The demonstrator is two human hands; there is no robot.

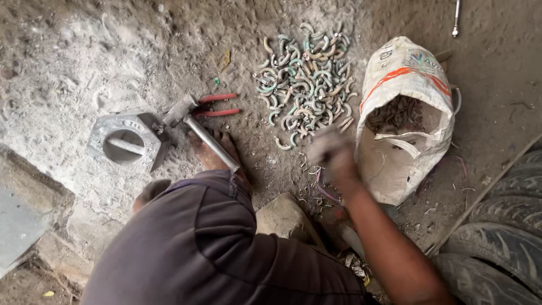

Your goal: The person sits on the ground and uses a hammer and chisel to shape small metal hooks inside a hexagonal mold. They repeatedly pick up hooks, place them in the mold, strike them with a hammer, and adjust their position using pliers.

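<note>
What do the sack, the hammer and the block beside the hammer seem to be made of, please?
The sack looks like woven plastic, white with printed colour; its rim folds softly. The hammer seems all metal: dull grey head, shiny tubular handle. The block looks like cast metal, matte grey with a round hole, though dust leaves this uncertain.

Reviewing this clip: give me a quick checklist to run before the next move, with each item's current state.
1. Right hand visible and sharp: not ok, motion-blurred between pile and sack.
2. Right hand's contents: cannot tell.
3. Left hand in view: not ok, hidden.
4. Sack mouth open, pieces inside: ok.
5. Pile of curved pieces on the ground beside the sack: ok.
6. Hammer and pliers lying apart from the hand: ok; hammer handle lies over a bare foot.
</note>
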